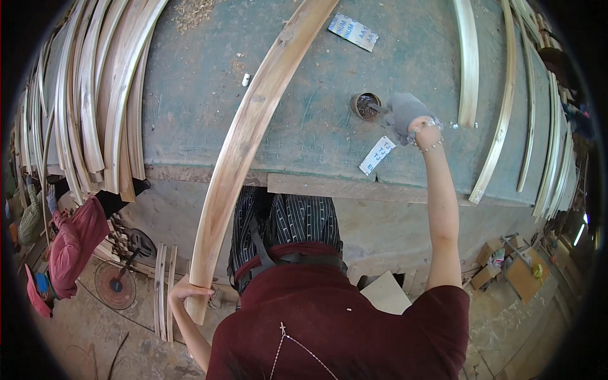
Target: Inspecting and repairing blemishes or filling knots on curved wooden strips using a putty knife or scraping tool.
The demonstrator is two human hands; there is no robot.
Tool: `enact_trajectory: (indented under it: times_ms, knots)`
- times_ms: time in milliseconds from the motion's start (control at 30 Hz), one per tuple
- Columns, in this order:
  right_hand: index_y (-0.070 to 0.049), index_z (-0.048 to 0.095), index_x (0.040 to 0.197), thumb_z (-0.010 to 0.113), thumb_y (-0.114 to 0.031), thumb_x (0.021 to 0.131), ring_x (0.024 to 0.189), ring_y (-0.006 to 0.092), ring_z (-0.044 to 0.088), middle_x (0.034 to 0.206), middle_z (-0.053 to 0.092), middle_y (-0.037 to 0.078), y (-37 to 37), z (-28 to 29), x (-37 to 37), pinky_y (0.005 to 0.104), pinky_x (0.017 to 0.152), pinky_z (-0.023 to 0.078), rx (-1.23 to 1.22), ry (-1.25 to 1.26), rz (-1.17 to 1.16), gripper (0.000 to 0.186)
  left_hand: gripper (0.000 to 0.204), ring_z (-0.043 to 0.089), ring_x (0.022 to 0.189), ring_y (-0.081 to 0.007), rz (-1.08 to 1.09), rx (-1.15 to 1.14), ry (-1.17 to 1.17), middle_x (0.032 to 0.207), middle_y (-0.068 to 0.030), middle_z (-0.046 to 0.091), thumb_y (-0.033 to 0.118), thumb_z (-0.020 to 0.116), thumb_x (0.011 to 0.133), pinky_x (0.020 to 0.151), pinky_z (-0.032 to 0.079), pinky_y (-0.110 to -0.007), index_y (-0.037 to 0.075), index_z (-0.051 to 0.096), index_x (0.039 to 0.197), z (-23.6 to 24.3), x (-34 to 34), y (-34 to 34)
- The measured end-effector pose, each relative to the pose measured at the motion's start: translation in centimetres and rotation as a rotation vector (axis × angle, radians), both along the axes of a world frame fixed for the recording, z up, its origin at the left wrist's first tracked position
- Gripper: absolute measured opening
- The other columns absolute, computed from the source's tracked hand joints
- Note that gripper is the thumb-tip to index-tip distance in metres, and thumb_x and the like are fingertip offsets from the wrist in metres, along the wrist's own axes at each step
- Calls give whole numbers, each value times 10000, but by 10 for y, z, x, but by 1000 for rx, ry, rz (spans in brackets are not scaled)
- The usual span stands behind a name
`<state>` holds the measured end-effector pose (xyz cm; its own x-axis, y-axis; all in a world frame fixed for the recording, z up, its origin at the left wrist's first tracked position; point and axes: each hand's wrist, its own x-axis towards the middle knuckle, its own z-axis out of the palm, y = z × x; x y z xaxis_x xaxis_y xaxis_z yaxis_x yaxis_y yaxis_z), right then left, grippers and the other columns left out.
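Note:
A long wooden board (253, 120) with a knot and brown grain slants from the table's far side to beyond its near edge. My bare left hand (190, 290) is wrapped round the near end of that board. My right hand (410, 117), in a grey glove and slightly blurred, is closed beside a small round tin (366, 106) of dark brown stuff. A small flat tool (378, 109) runs from the glove into the tin; its grip is hidden by the fingers. Near the tin lies a white printed paper strip (377, 156).
Many wooden strips (120, 95) are stacked at the table's left, and more strips (468, 63) lie at the right. Another printed paper piece (353, 32), a small white object (246, 80) and wood shavings (192, 14) are on the table. A person (69, 244) and a fan (115, 285) are at left.

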<state>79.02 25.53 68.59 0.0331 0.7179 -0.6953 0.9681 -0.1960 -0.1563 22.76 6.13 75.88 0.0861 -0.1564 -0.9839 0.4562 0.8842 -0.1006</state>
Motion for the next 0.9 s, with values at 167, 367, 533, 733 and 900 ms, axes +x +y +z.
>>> enact_trajectory:
  times_ms: [167, 367, 533, 733, 900]
  knots:
    - [32, 612, 705, 569, -122, 777, 544, 242, 616, 649, 604, 164, 7, -8, -8, 349, 506, 496, 166, -92, 173, 175, 439, 622, 651, -160, -27, 96, 1, 745, -78, 636, 72, 819, 566, 630, 507, -302, -13, 585, 927, -3, -2, -3]
    - [40, 604, 705, 561, -123, 786, 412, 127, 550, 569, 585, 82, 13, 18, -2, 255, 377, 438, -291, 218, -333, 187, 394, 620, 644, -155, 22, 124, -38, 720, -79, 635, 73, 817, 571, 624, 508, -293, -12, 589, 881, -9, -7, -10]
    - [13, 588, 710, 580, -176, 804, 391, 63, 490, 560, 580, 47, -14, 35, 25, 204, 360, 403, -295, 589, -547, 211, 417, 613, 642, -145, 14, 178, -96, 726, -77, 635, 91, 832, 554, 623, 502, -292, -16, 592, 878, -12, -21, -14]
    - [31, 608, 997, 576, -236, 843, 501, 66, 549, 683, 626, 36, -11, 41, -12, 210, 431, 434, 80, 997, -648, 309, 501, 594, 668, -115, -101, 273, -6, 738, -59, 639, 156, 867, 490, 642, 477, -254, -23, 601, 875, 28, -23, 5]
    - [-167, 588, 1143, 571, -232, 838, 673, 140, 550, 807, 624, 16, 31, -14, -76, 267, 631, 445, 837, 634, -356, 311, 479, 563, 682, -91, -225, 371, 43, 736, -23, 629, 166, 868, 486, 655, 458, -244, -6, 623, 860, 75, -44, 5]
